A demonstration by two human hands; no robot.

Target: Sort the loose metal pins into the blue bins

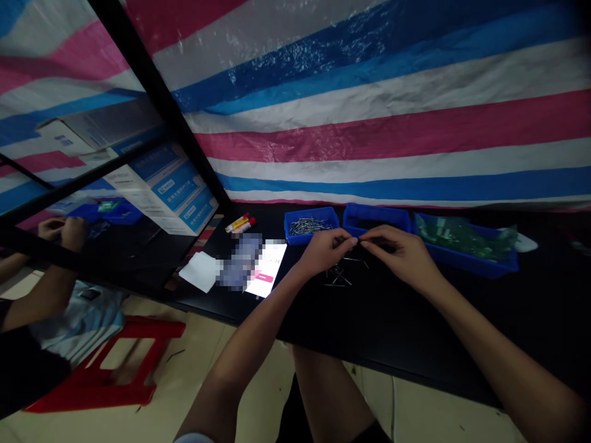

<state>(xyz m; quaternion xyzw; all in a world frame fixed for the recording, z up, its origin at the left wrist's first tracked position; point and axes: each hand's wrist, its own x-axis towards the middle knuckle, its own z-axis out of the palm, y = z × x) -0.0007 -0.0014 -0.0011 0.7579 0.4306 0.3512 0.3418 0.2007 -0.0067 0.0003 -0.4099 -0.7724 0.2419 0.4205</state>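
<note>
Fingers of the left hand (321, 251) and right hand (406, 253), nearly tip to tip, centre frame, pinched close; clamped on what, can't tell. Loose metal pins (335, 285) on the table (392, 326), just below, crossing at mixed angles, nearer the left.

The lone head view looks forward and down from behind and above the left hand (325, 249) and right hand (401, 253), fairly near.
</note>
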